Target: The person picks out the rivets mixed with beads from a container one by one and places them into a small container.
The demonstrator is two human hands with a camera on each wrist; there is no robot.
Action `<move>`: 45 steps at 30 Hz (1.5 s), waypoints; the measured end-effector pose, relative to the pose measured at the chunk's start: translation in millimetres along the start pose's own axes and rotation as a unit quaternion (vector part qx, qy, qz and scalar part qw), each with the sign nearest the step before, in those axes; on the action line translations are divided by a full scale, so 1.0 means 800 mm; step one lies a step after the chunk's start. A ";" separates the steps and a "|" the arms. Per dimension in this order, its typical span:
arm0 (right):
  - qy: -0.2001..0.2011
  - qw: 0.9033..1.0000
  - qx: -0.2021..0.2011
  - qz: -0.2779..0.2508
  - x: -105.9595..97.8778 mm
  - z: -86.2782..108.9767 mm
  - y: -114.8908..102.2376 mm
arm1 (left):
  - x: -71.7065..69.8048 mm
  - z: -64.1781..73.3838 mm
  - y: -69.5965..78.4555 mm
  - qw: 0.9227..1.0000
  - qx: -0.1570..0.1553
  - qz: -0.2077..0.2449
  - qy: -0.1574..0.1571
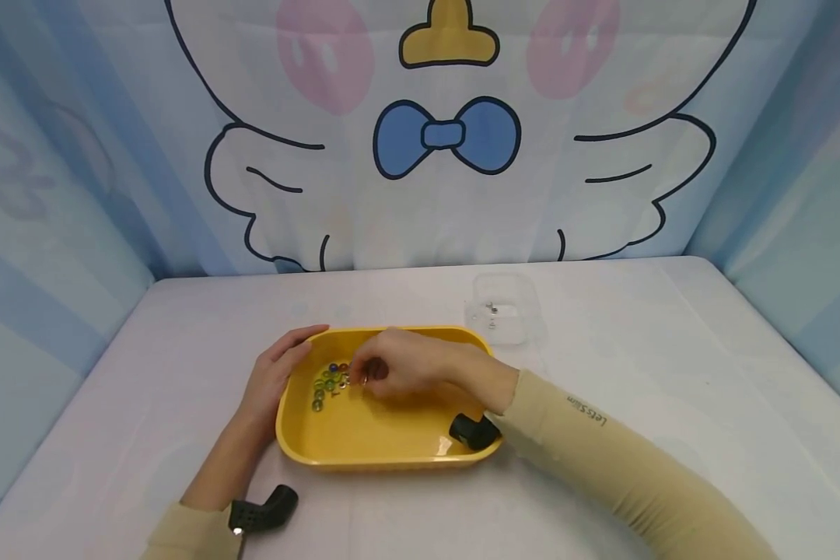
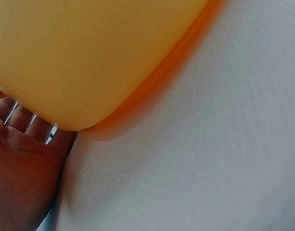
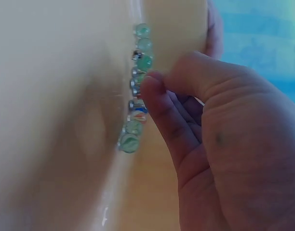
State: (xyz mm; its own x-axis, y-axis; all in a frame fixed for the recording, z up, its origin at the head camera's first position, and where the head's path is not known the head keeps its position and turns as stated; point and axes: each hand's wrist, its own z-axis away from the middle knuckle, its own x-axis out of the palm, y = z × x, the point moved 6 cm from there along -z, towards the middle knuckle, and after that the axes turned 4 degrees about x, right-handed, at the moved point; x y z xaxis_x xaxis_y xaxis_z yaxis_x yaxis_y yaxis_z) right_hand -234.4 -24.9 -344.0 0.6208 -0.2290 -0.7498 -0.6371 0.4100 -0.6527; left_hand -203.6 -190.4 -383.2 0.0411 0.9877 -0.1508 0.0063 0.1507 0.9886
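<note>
A yellow tray (image 1: 385, 435) lies on the white table, with several glass marbles (image 1: 319, 394) bunched near its left end. Small metal pieces (image 3: 132, 106) that look like screws lie among the marbles. My left hand (image 1: 273, 377) holds the tray's left side, thumb at the rim and fingers along the outer wall. Over the tray reaches my right hand (image 1: 399, 362), its thumb and index fingertips brought together right at the marbles and metal pieces. I cannot tell whether a small piece is between those fingertips. The right hand partly hides the bunch in the right wrist view.
Behind the tray's right corner stands a clear plastic box (image 1: 521, 307) with a few small metal pieces (image 1: 491, 309) in it. A printed curtain (image 1: 448, 218) hangs along the table's back edge, with more cloth at both sides. A black wrist camera (image 1: 472, 432) overlaps the tray's right front corner.
</note>
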 end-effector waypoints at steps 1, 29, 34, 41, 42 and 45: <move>0.007 1.000 -0.001 -0.006 -0.002 0.001 0.000 | 0.000 0.000 0.000 1.000 0.000 0.000 0.000; 0.149 0.985 -0.061 -0.064 -0.038 0.022 0.000 | -0.002 0.003 -0.001 1.000 -0.001 0.000 0.001; 0.153 0.984 -0.056 -0.065 -0.040 0.025 0.001 | -0.001 0.002 0.000 1.000 -0.001 0.002 0.001; 0.175 0.980 -0.072 -0.065 -0.045 0.030 0.001 | 0.000 0.001 0.000 1.000 0.001 0.002 0.000; 0.179 0.979 -0.075 -0.066 -0.046 0.031 0.002 | 0.000 0.001 0.000 1.000 0.002 0.002 0.000; 0.188 0.977 -0.077 -0.070 -0.048 0.033 0.004 | 0.000 0.002 0.001 1.000 0.004 0.003 0.000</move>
State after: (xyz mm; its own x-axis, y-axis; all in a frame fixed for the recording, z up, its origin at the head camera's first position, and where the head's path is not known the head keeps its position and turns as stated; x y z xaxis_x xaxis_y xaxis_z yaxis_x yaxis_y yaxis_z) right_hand -247.8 8.7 -314.6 0.5135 -0.5940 -0.6193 -0.6362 0.2208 -0.7393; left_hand -202.2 -190.4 -382.8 0.0413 0.9887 -0.1440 0.0138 0.1436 0.9895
